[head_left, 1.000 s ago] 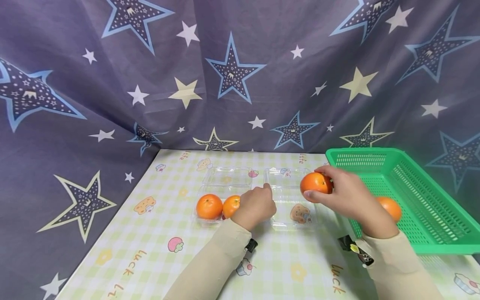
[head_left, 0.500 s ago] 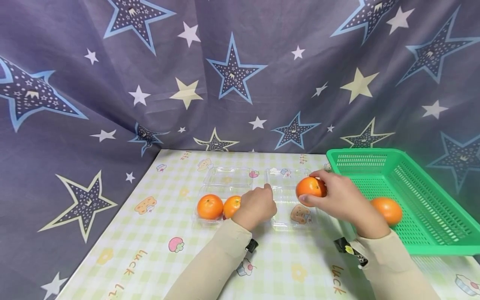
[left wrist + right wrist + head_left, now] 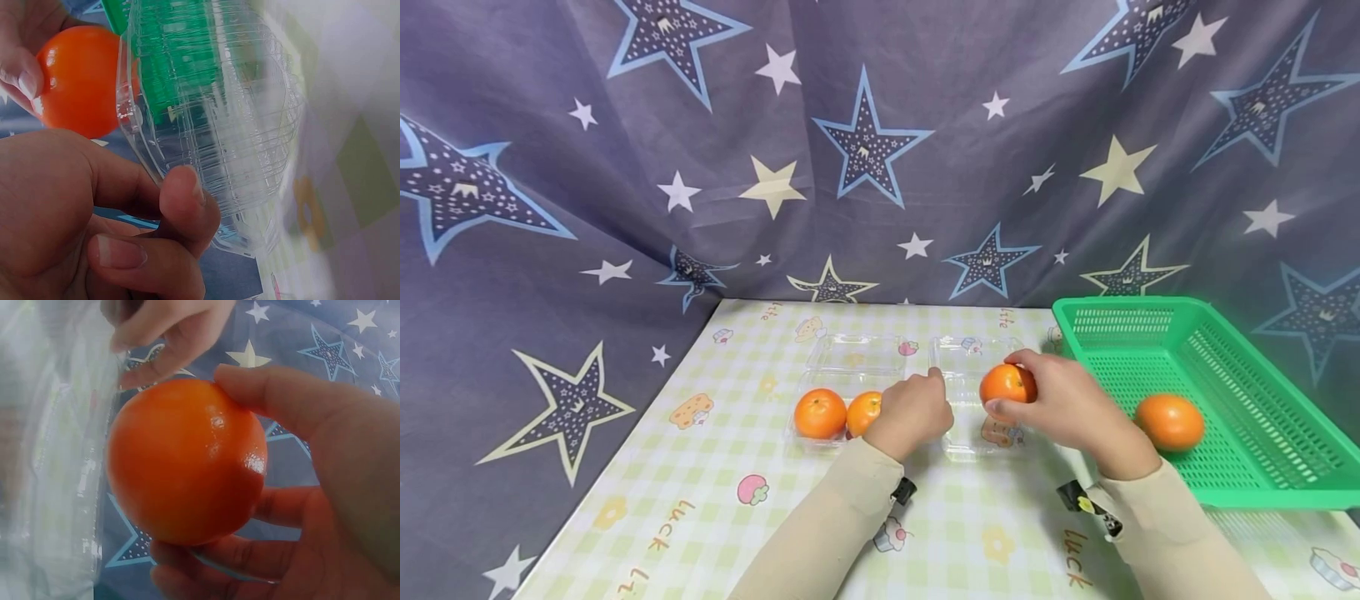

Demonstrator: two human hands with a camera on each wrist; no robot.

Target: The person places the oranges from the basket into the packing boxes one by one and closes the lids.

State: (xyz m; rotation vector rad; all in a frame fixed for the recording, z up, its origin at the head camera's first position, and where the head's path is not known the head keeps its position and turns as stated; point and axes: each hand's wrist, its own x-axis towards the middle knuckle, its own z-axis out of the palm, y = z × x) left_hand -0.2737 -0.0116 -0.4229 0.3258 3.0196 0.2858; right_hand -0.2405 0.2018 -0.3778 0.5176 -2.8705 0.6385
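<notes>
Head view, orange (image 3: 1006,384) between right fingers (image 3: 1019,360)

1. A makeshift home-style recording corner, not a kitchen or shop.
2. A star-printed cloth backdrop (image 3: 880,150) hangs from 9 to 3 o'clock.
3. A cartoon-patterned checked tablecloth (image 3: 715,500) covers the table at 6 o'clock.

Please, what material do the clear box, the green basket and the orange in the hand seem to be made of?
Clear box: thin glossy see-through plastic; ribbed walls show in the left wrist view.
Green basket: stiff matte plastic with moulded mesh holes.
Orange held by the right hand: very smooth and shiny, no pores visible; possibly a plastic imitation, though it could be real fruit.
</notes>
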